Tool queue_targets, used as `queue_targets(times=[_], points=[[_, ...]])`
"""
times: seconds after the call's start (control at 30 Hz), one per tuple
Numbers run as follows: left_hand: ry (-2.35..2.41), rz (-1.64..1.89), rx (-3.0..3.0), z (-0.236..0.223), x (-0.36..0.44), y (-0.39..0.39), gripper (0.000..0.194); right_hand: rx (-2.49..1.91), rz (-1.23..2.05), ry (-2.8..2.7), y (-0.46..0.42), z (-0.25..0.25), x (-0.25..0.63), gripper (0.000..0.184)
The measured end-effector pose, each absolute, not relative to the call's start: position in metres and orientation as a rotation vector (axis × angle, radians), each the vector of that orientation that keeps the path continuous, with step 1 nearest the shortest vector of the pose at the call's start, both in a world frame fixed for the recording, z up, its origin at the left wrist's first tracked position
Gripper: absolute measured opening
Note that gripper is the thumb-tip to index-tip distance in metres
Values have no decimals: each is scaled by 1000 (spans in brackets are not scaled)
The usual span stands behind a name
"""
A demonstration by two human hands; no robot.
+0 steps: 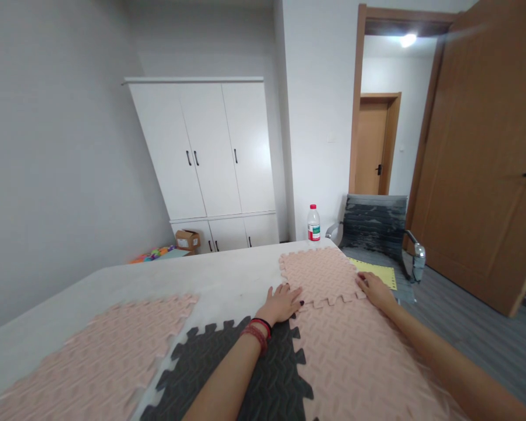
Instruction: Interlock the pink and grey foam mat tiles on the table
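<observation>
My left hand [284,303] lies flat with fingers spread on the near left corner of a far pink foam mat [322,272], where its toothed edge meets a nearer pink foam mat [355,356]. My right hand [374,289] rests with fingers down on the far mat's right corner, at the table's right edge. A dark grey foam mat [245,380] joins the near pink mat on its left, under my left forearm. Red and black bands circle my left wrist.
A separate pink mat [100,356] lies at the left on the white table [210,275]. A water bottle [314,223] stands at the far edge. A grey chair [377,234] with a yellow sheet [377,272] sits to the right, before an open wooden door. A white wardrobe stands behind.
</observation>
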State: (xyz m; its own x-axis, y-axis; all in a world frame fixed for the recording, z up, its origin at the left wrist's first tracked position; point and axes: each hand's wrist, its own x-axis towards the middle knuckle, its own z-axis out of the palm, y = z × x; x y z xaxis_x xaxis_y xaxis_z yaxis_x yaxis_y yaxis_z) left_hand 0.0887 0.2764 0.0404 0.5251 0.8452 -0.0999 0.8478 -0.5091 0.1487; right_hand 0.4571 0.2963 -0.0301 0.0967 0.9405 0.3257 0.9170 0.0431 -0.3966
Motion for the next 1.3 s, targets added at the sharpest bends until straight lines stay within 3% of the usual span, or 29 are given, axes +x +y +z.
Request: queue_targets(times=[0.4,0.97,1.07,1.2,1.3], points=[[1521,-11,2661,38,93,273,58,-1835,67,-1927,296,-30,455,60],[1684,-81,2652,58,121,263,48,-2148,-293,-2327,284,22,410,40],[1780,-60,2605,62,137,256,51,-2174,-268,-2386,285,33,406,49],[1870,-57,2530,60,157,253,56,-2252,-247,-2372,286,38,399,75],[1878,-55,2511,59,163,254,59,-2298,-262,-2329,286,33,394,81]])
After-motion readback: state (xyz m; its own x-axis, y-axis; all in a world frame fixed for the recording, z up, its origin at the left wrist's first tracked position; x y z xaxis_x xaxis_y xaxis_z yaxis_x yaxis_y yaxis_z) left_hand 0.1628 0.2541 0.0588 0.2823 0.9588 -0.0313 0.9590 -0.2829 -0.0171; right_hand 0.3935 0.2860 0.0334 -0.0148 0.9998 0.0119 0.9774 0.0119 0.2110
